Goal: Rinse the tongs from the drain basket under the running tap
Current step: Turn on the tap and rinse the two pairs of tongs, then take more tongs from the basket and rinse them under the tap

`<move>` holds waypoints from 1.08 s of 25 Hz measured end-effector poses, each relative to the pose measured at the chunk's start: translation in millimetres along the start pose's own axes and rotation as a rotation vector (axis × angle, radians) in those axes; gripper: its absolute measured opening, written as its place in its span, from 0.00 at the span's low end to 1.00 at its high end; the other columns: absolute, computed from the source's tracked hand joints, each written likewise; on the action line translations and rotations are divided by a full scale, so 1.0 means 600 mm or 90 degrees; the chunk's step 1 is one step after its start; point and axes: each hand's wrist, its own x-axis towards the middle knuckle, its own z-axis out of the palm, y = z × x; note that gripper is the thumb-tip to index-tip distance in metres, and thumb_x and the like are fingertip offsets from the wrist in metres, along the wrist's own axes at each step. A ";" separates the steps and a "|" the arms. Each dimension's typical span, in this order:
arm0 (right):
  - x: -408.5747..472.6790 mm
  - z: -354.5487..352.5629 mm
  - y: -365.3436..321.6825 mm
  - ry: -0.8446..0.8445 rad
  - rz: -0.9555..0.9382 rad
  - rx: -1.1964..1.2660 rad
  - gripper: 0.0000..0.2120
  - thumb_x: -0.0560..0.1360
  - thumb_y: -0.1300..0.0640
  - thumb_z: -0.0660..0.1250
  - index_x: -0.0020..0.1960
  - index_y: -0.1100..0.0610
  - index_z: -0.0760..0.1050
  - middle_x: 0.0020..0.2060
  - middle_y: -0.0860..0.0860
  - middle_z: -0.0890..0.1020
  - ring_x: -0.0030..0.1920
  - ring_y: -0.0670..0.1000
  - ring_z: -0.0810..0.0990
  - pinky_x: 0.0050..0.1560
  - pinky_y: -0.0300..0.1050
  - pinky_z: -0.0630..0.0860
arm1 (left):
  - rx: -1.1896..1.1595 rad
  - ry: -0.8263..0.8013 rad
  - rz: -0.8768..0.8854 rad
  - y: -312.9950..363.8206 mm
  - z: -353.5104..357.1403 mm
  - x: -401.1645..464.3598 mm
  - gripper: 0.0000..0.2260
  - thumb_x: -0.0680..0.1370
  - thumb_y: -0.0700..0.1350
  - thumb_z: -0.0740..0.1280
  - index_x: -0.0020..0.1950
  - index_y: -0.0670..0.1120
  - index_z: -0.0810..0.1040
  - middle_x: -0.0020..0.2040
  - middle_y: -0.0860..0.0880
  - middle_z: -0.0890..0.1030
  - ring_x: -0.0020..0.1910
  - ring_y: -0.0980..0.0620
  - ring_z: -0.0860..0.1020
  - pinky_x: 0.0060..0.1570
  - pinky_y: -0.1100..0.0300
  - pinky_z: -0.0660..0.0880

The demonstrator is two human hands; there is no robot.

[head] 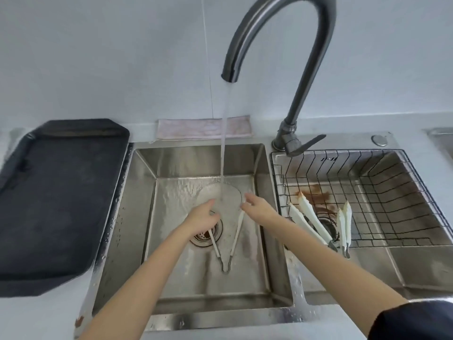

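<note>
Dark sleeve cuff (414, 320) down at 5 o'clock, closest thing going, bare forearms running up from there into the left sink basin (127, 229). Left hand (202, 218) at roughly center frame, curled down over one arm of a pair of white-handled tongs (236, 235); right hand (257, 207) just beside it toward 3 o'clock, fingers pinched on the tip of the other arm. So both hands gripping the same tongs, spread open in a V with the metal hinge loop pointing back toward 6 o'clock, sitting low over the drain strainer (204, 238). Stream of water (224, 143) dropping from the gooseneck tap (282, 33) at 12 o'clock and landing right between the two hands, fanning out over the basin floor. Looks like mid-rinse on this pair, tips getting worked under the flow. Next move probably means turning the tongs so the handles and hinge get wet too, then swapping for more: two other white tongs (311, 217) lying in the wire drain basket (392, 192) at 3 o'clock, with brownish gunk on one tip and under the basket, so likely not rinsed yet. Stainless double sink, wet rim with droplets, dark tray (56, 197) at 9 o'clock on the counter, pinkish cloth (191, 128) folded along the back edge, plain pale wall behind.
</note>
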 end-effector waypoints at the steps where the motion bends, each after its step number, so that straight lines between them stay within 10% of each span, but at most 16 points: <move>1: -0.011 -0.013 -0.006 0.012 -0.026 -0.004 0.26 0.80 0.55 0.55 0.76 0.56 0.54 0.75 0.55 0.63 0.74 0.55 0.63 0.71 0.47 0.61 | 0.034 -0.002 0.023 0.017 -0.003 -0.009 0.23 0.79 0.42 0.57 0.74 0.44 0.58 0.74 0.45 0.64 0.73 0.48 0.63 0.65 0.65 0.60; 12: -0.101 -0.185 0.073 0.127 -0.082 -0.023 0.23 0.78 0.58 0.56 0.73 0.59 0.64 0.70 0.56 0.71 0.69 0.55 0.69 0.68 0.46 0.65 | 0.241 0.022 0.182 0.191 0.090 -0.048 0.22 0.79 0.45 0.58 0.72 0.43 0.64 0.72 0.44 0.68 0.71 0.46 0.67 0.68 0.57 0.63; 17: -0.108 -0.240 0.154 0.101 0.010 -0.155 0.15 0.77 0.53 0.59 0.50 0.65 0.76 0.38 0.56 0.74 0.44 0.54 0.74 0.34 0.40 0.66 | 0.245 0.018 0.152 0.239 0.158 -0.047 0.20 0.78 0.50 0.58 0.68 0.44 0.70 0.65 0.45 0.76 0.63 0.46 0.74 0.61 0.56 0.70; 23: -0.110 -0.240 0.188 0.058 0.063 -0.333 0.15 0.74 0.51 0.63 0.54 0.61 0.73 0.68 0.64 0.67 0.70 0.58 0.65 0.57 0.47 0.71 | 0.228 -0.021 0.063 0.254 0.213 -0.043 0.15 0.78 0.55 0.57 0.43 0.45 0.74 0.37 0.48 0.75 0.42 0.49 0.74 0.42 0.59 0.70; 27: -0.106 -0.234 0.180 0.061 0.057 -0.352 0.12 0.75 0.57 0.60 0.55 0.61 0.71 0.69 0.67 0.61 0.53 0.57 0.72 0.50 0.44 0.72 | 0.141 -0.024 0.020 0.261 0.230 -0.052 0.10 0.79 0.51 0.58 0.44 0.46 0.73 0.29 0.50 0.72 0.27 0.55 0.70 0.28 0.65 0.68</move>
